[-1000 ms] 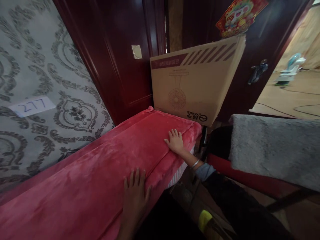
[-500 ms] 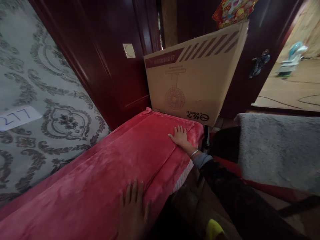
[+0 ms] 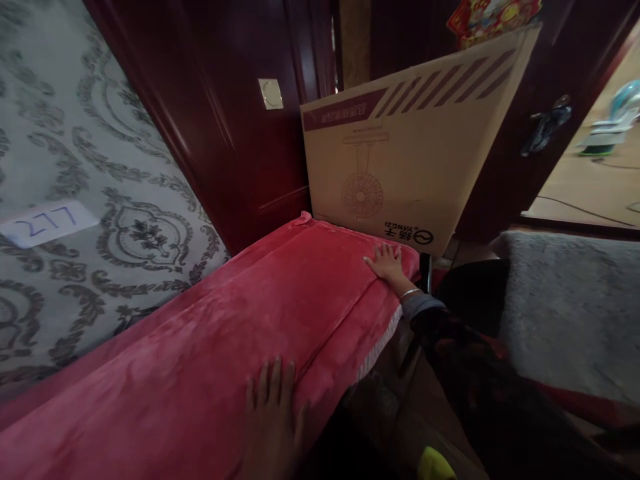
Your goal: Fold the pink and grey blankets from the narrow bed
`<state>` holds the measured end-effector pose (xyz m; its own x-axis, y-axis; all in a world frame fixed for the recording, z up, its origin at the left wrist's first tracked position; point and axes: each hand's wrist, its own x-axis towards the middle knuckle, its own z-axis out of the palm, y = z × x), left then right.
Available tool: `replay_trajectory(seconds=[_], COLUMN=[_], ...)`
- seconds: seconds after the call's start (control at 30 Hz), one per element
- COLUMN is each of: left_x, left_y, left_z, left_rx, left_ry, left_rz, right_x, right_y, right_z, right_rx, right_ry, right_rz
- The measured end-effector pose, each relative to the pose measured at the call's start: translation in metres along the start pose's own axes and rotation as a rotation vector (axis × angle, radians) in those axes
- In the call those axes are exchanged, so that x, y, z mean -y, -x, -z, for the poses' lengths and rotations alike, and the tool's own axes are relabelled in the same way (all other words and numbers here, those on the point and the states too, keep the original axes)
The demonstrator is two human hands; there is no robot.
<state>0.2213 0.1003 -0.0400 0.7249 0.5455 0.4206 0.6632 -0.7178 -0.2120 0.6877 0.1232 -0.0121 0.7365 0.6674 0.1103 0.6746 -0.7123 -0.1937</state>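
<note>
A plush red cover (image 3: pixel 240 320) lies over a long narrow surface that runs from the lower left to the cardboard box. My left hand (image 3: pixel 273 413) rests flat on it near the front edge, fingers stretched out. Farther off, my right hand (image 3: pixel 387 265) lies palm down near the cover's far right corner, its fingers spread. A bracelet circles the right wrist. Close by the right hand, a seam or fold line runs along the cover, and a striped pale fabric edge (image 3: pixel 377 350) hangs below it. Neither hand grips anything.
A large cardboard fan box (image 3: pixel 405 153) leans at the far end, against dark red doors (image 3: pixel 215 100). To the right is a grey fluffy cover (image 3: pixel 570 313) on a seat. Patterned wallpaper (image 3: pixel 145 233) with a numbered paper label (image 3: pixel 50 223) borders the left side. A yellow item (image 3: pixel 434 463) shows below.
The view has shifted, so the surroundings appear farther right. Both hands stay flat on the red cover; the right hand lies slightly nearer its far right corner.
</note>
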Motion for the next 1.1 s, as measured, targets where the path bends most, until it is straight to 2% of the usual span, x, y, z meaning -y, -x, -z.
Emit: replay_trajectory(seconds=[0.13,0.23,0.3,0.37,0.43,0.47,0.57,0.73,0.8,0.87,0.97,1.03,1.1], left_x=[-0.003,-0.005,-0.008,-0.011,-0.013,-0.015,-0.018,-0.03,-0.035,-0.035,-0.014,0.015,0.049], left_y=[-0.001,-0.002,-0.003,-0.003,-0.003,-0.003,-0.002,0.003,0.009,0.016,0.03,0.043,0.062], left_z=[0.006,0.009,0.011,0.015,0.019,0.021,0.024,0.024,0.029,0.043,0.073,0.093,0.108], left_rx=[-0.001,0.024,0.045,0.065,0.08,0.087,0.112,0.152,0.173,0.222,0.226,0.164,0.157], left_ry=[0.024,0.039,0.06,0.094,0.132,0.15,0.189,0.217,0.262,0.358,0.508,0.487,0.375], left_rz=[-0.015,0.003,0.024,0.04,0.06,0.072,0.097,0.101,0.096,0.052,0.059,0.187,0.383], right_x=[0.003,0.031,0.059,0.086,0.103,0.107,0.105,0.099,0.099,0.097,0.092,0.09,0.093], right_y=[0.009,0.03,0.055,0.086,0.114,0.126,0.143,0.139,0.138,0.139,0.139,0.138,0.14], right_z=[0.016,0.023,0.021,0.014,0.002,-0.004,-0.02,-0.029,-0.028,-0.027,-0.028,-0.028,-0.024], right_rx=[0.027,-0.05,-0.128,-0.153,-0.082,-0.037,0.033,-0.029,-0.021,-0.004,0.006,0.016,0.053], right_ry=[-0.021,-0.02,-0.051,-0.087,-0.086,-0.072,-0.027,-0.028,-0.015,0.006,0.024,0.021,0.013], right_rz=[0.01,0.087,0.298,0.578,0.784,0.838,0.849,0.835,0.833,0.832,0.835,0.832,0.796])
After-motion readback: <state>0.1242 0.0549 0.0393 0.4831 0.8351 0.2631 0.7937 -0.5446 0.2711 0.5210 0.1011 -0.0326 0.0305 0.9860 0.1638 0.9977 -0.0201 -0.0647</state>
